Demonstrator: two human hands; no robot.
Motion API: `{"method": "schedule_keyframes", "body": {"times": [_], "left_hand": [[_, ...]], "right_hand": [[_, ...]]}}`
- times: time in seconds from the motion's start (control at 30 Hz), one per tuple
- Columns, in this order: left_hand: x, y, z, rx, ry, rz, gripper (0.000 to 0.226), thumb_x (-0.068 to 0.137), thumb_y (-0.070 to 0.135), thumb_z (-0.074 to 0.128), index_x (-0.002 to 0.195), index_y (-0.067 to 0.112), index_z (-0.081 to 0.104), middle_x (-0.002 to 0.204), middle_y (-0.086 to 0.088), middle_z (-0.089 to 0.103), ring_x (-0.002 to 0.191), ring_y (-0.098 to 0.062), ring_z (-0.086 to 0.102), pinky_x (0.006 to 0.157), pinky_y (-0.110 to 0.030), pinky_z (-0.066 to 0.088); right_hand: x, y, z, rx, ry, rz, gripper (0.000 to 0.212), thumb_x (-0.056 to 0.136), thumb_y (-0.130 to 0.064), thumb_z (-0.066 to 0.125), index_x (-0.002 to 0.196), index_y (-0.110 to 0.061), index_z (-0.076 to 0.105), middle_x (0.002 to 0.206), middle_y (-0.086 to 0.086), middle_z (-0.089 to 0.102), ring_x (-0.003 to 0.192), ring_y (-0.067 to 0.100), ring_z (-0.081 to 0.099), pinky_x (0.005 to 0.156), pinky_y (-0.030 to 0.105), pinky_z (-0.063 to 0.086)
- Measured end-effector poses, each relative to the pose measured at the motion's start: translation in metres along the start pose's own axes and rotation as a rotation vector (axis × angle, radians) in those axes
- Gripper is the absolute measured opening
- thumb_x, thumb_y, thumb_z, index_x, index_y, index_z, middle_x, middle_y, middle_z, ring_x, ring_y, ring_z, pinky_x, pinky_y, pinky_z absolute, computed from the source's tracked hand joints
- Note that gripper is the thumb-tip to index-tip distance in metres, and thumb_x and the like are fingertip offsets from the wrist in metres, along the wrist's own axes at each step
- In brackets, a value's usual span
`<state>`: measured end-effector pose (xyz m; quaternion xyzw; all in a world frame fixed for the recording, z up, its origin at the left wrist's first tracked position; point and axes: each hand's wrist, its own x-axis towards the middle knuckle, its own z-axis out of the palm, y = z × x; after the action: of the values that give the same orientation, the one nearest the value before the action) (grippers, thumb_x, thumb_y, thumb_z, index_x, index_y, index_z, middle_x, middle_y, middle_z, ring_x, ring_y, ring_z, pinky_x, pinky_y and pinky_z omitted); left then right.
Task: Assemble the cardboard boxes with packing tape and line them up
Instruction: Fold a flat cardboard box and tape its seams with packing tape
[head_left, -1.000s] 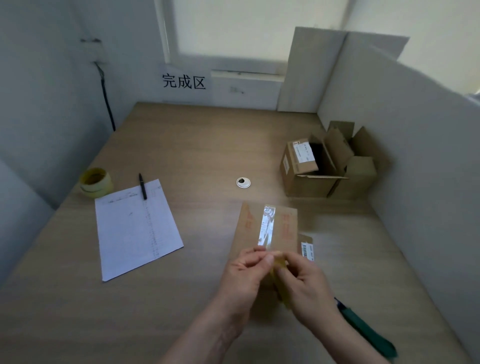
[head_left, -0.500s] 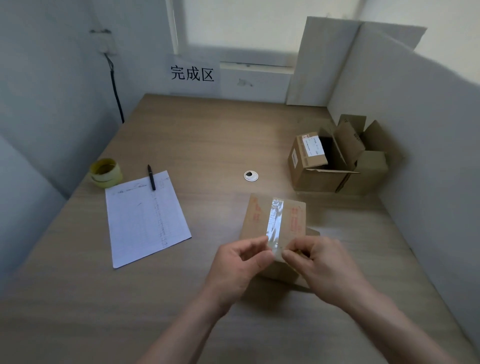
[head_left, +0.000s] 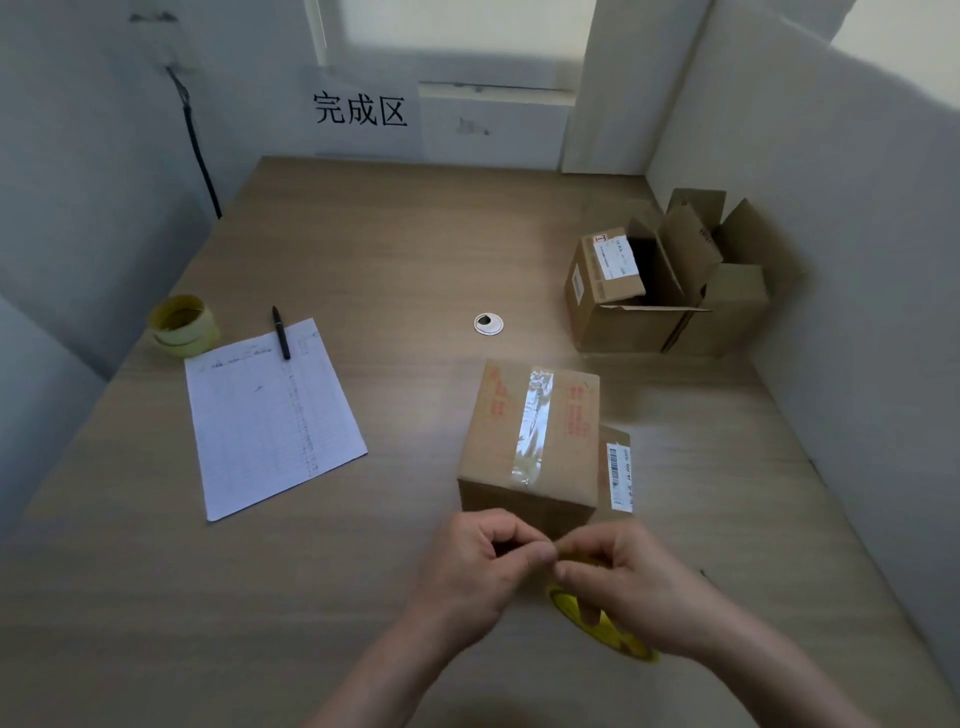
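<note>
A small cardboard box (head_left: 530, 431) stands mid-table, with a strip of clear tape running down its top seam and over the near edge. A barcode label shows on a flap at its right side. Both hands are just in front of the box, fingertips meeting. My right hand (head_left: 644, 587) grips a yellow-cored tape roll (head_left: 605, 626), one finger through its core. My left hand (head_left: 478, 566) has curled fingers, and its thumb and forefinger pinch the tape at the top of the roll. Neither hand touches the box.
Open cardboard boxes (head_left: 654, 296) cluster at the right wall. A second yellow tape roll (head_left: 182, 325) sits at the left edge, beside a printed sheet (head_left: 270, 415) with a black pen (head_left: 281, 325). A round cable grommet (head_left: 488, 323) lies mid-table. Partition walls close in left and right.
Both hands have left the box's near top edge and drawn back toward me. The yellow tape roll now shows under my right hand. The box stays put.
</note>
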<state>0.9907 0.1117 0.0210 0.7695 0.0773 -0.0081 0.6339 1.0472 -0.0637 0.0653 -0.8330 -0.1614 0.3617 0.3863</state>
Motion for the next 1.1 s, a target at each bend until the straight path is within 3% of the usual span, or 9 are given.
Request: {"method": "schedule_keyframes", "body": {"times": [0.07, 0.17, 0.27, 0.3, 0.37, 0.47, 0.67, 0.8, 1.1], "left_hand": [[-0.004, -0.003, 0.003, -0.057, 0.084, -0.04, 0.011, 0.079, 0.028, 0.074, 0.071, 0.021, 0.076, 0.066, 0.004, 0.07, 0.063, -0.006, 0.061, 0.061, -0.026, 0.048], [-0.003, -0.011, 0.003, -0.123, 0.253, -0.105, 0.03, 0.089, 0.02, 0.071, 0.061, 0.009, 0.067, 0.055, -0.002, 0.061, 0.055, -0.01, 0.05, 0.056, -0.029, 0.04], [0.004, -0.019, -0.004, -0.04, 0.388, -0.109, 0.039, 0.09, 0.02, 0.068, 0.054, 0.009, 0.058, 0.05, -0.002, 0.054, 0.051, -0.009, 0.043, 0.053, -0.029, 0.036], [0.007, -0.022, -0.006, 0.01, 0.424, -0.098, 0.041, 0.09, 0.02, 0.068, 0.054, 0.008, 0.055, 0.049, 0.0, 0.049, 0.05, -0.009, 0.04, 0.052, -0.029, 0.034], [0.014, -0.029, -0.011, 0.129, 0.495, -0.063, 0.044, 0.091, 0.021, 0.067, 0.053, 0.007, 0.048, 0.047, 0.007, 0.04, 0.049, -0.007, 0.035, 0.05, -0.029, 0.031], [0.025, -0.038, -0.017, 0.345, 0.506, 0.047, 0.046, 0.089, 0.029, 0.06, 0.051, 0.018, 0.036, 0.047, 0.008, 0.032, 0.05, -0.006, 0.032, 0.05, -0.028, 0.027], [0.047, -0.051, -0.031, 0.672, 0.48, 0.162, 0.034, 0.088, 0.032, 0.05, 0.06, 0.023, 0.033, 0.061, 0.009, 0.039, 0.058, -0.017, 0.038, 0.054, -0.027, 0.026], [0.054, -0.057, -0.035, 0.7, 0.451, 0.166, 0.031, 0.089, 0.037, 0.042, 0.062, 0.024, 0.036, 0.063, 0.004, 0.046, 0.06, -0.019, 0.041, 0.054, -0.028, 0.028], [0.066, -0.069, -0.04, 0.765, 0.391, 0.121, 0.042, 0.088, 0.045, 0.034, 0.06, 0.016, 0.048, 0.067, 0.0, 0.047, 0.062, -0.023, 0.046, 0.054, -0.03, 0.032]], "right_hand": [[0.0, 0.004, 0.002, 0.047, -0.03, 0.007, 0.022, 0.085, -0.042, 0.068, 0.107, -0.042, 0.072, 0.08, -0.008, 0.073, 0.071, 0.004, 0.064, 0.072, 0.038, 0.055], [-0.003, 0.015, -0.001, 0.419, -0.06, -0.001, 0.058, 0.077, -0.026, 0.075, 0.133, -0.026, 0.058, 0.1, -0.003, 0.074, 0.078, 0.01, 0.067, 0.075, 0.03, 0.052], [-0.009, 0.019, -0.011, 0.652, 0.01, -0.057, 0.051, 0.075, -0.013, 0.067, 0.126, -0.018, 0.064, 0.085, 0.004, 0.072, 0.068, 0.017, 0.064, 0.064, 0.027, 0.052], [-0.01, 0.019, -0.014, 0.57, 0.083, -0.066, 0.044, 0.075, -0.014, 0.07, 0.119, -0.021, 0.07, 0.075, -0.002, 0.07, 0.064, 0.012, 0.062, 0.06, 0.025, 0.051], [-0.004, 0.025, -0.02, 0.035, 0.309, -0.022, 0.029, 0.078, -0.03, 0.08, 0.105, -0.037, 0.074, 0.066, -0.015, 0.065, 0.061, 0.004, 0.058, 0.06, 0.026, 0.049], [0.009, 0.018, -0.026, -0.627, 0.461, 0.127, 0.037, 0.082, -0.062, 0.065, 0.113, -0.041, 0.068, 0.099, -0.012, 0.073, 0.091, 0.015, 0.066, 0.071, 0.033, 0.05], [0.031, 0.021, -0.029, -0.758, 0.512, 0.091, 0.045, 0.087, -0.067, 0.045, 0.112, -0.036, 0.066, 0.102, -0.005, 0.073, 0.096, 0.022, 0.065, 0.07, 0.032, 0.047], [0.033, 0.027, -0.035, -0.643, 0.51, 0.089, 0.047, 0.072, -0.057, 0.04, 0.101, -0.033, 0.069, 0.091, -0.002, 0.073, 0.086, 0.025, 0.064, 0.067, 0.033, 0.048], [0.048, 0.023, -0.028, -0.82, 0.451, 0.214, 0.048, 0.09, -0.066, 0.043, 0.124, -0.037, 0.061, 0.114, -0.002, 0.07, 0.105, 0.024, 0.063, 0.076, 0.033, 0.049]]}}
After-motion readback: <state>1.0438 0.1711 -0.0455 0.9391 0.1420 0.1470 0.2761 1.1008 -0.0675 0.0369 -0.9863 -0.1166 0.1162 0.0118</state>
